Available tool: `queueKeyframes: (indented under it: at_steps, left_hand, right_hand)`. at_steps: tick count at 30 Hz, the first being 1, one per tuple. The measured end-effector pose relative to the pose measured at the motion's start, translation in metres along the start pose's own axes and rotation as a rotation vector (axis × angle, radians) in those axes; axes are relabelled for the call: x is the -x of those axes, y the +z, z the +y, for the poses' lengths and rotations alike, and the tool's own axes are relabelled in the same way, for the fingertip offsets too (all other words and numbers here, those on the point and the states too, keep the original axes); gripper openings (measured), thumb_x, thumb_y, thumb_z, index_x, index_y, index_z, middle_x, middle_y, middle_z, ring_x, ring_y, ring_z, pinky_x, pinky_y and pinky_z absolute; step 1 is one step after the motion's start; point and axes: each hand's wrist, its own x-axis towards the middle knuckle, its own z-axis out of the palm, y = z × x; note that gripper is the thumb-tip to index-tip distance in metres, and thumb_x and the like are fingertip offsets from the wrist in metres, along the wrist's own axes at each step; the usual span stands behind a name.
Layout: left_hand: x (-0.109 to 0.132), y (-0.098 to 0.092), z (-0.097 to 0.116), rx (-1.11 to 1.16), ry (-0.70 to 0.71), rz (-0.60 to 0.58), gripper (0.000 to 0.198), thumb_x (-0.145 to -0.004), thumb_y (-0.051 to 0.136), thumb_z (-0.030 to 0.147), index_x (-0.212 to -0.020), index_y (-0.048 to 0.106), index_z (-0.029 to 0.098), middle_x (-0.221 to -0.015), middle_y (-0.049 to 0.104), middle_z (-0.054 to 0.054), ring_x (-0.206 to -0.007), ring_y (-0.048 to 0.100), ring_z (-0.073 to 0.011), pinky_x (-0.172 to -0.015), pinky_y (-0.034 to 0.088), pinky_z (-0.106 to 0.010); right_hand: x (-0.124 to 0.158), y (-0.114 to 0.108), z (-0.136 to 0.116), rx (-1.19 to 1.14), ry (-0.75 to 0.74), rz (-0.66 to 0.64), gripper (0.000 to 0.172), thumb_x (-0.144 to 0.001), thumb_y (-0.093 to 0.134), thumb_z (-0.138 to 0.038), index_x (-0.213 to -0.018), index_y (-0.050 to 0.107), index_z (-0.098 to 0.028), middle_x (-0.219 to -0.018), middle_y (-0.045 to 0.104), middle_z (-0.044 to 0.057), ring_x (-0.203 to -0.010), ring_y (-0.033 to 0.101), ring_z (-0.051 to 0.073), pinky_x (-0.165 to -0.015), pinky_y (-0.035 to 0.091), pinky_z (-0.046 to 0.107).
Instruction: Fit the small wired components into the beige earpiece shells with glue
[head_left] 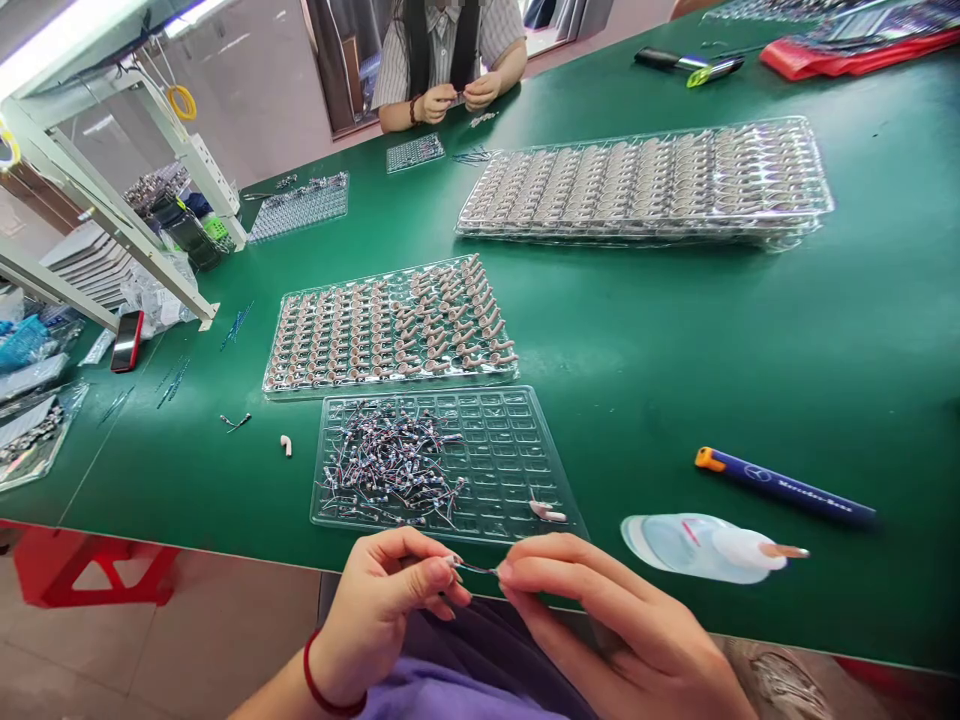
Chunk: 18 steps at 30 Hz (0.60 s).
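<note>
Near the table's front edge, my left hand [397,585] pinches one end of a small wired component [474,569], its pale tip showing at the thumb. The thumb and fingers of my right hand [592,600] close on the other end of its short dark wires, stretched between both hands. Just beyond them lies a clear plastic tray [502,430]; a heap of similar wired components [390,460] fills its left half. Beige curved earphone-like shells [547,511] rest in its front right corner. Behind it, another tray [279,385] carries rows of beige shells [337,330].
A glue bottle [690,545] and a blue utility knife [780,485] lie to the right. Stacked filled trays [645,185] stand farther back. Across the table, a person's hands [457,97] hold something small. A phone [127,340] and a white metal frame [150,240] are at left.
</note>
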Motion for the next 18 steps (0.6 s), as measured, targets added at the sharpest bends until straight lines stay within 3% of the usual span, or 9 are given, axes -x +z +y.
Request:
queueKeyframes:
  at_steps: [11, 18]
  left_hand:
    - [-0.0023, -0.0035, -0.0031, -0.052, 0.027, -0.037, 0.023, -0.061, 0.086, 0.031, -0.069, 0.074, 0.014, -0.059, 0.066, -0.002, -0.058, 0.065, -0.0116, -0.049, 0.046, -0.017]
    - [-0.0019, -0.0046, -0.0039, -0.065, 0.028, -0.049, 0.024, -0.062, 0.086, 0.032, -0.070, 0.074, 0.014, -0.060, 0.067, -0.002, -0.058, 0.064, -0.0117, -0.049, 0.046, -0.017]
  right_hand:
    - [-0.0012, 0.0014, 0.0039, -0.072, 0.127, 0.001, 0.017, -0.080, 0.063, -0.009, -0.088, 0.066, -0.024, -0.078, 0.069, 0.001, -0.070, 0.068, 0.013, -0.064, 0.056, 0.017]
    - [0.0026, 0.0003, 0.0085, -0.101, 0.213, -0.009, 0.004, -0.084, 0.064, -0.021, -0.084, 0.068, -0.023, -0.077, 0.070, 0.004, -0.072, 0.068, 0.017, -0.066, 0.057, 0.022]
